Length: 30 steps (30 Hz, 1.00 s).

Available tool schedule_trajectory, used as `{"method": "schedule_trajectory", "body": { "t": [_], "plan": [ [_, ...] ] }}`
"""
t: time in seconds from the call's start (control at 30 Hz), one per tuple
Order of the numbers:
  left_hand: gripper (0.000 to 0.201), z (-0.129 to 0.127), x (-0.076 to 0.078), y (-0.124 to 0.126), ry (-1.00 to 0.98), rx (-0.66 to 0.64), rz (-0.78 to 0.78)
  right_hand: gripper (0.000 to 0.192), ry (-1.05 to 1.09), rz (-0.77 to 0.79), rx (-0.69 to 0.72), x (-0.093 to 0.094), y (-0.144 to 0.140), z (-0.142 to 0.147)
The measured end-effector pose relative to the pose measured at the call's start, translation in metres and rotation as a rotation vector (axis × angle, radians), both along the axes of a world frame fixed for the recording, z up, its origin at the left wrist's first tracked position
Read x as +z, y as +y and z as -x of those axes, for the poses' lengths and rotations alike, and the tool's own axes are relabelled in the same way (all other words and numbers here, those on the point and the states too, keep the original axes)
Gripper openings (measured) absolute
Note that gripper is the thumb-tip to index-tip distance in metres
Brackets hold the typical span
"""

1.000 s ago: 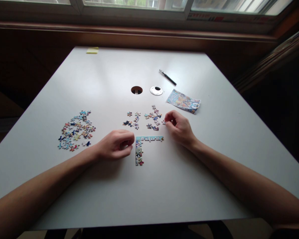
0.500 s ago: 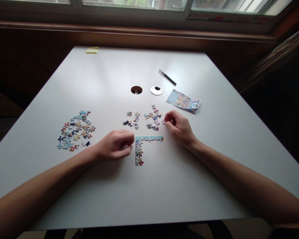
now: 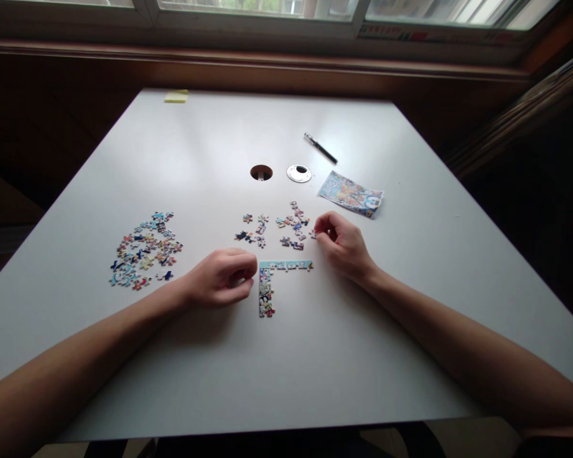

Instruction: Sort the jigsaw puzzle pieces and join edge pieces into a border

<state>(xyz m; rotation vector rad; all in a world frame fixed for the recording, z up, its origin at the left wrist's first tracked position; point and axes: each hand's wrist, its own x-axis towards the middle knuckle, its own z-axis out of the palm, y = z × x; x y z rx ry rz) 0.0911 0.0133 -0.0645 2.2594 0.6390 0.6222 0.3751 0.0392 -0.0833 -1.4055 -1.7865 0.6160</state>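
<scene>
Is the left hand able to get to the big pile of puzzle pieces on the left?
Probably yes. The left hand rests beside the joined corner, and only bare table lies between it and the big pile.

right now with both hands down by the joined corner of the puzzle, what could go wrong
The left hand rests curled right against the joined corner strip; a nudge could shift or split it. The right hand pinches a loose piece beside the small scattered pieces, which a sweep might knock about. The open round hole could swallow a piece.
</scene>
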Motion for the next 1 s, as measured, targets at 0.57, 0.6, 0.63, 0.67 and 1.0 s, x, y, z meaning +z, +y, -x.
{"method": "schedule_trajectory", "body": {
  "t": [0.57,0.6,0.63,0.67,1.0],
  "plan": [
    [0.016,-0.0007,-0.0003,-0.0001,0.006,0.009,0.002,0.009,-0.008,-0.001,-0.002,0.0004,-0.0003,0.0001],
    [0.016,-0.0006,-0.0006,-0.0003,0.007,0.010,0.002,0.009,-0.013,-0.004,-0.005,0.0005,-0.0005,0.0001],
    [0.015,-0.0003,-0.0011,-0.0005,0.009,0.011,0.001,0.009,-0.019,-0.006,-0.008,0.0007,-0.0007,0.0001],
    [0.015,0.0001,-0.0017,-0.0006,0.012,0.012,0.001,0.010,-0.025,-0.007,-0.012,0.0009,-0.0010,0.0003],
    [0.015,-0.0046,-0.0046,0.0007,0.000,0.076,-0.034,0.016,-0.180,-0.096,0.014,-0.0006,-0.0001,-0.0003]
  ]
}}
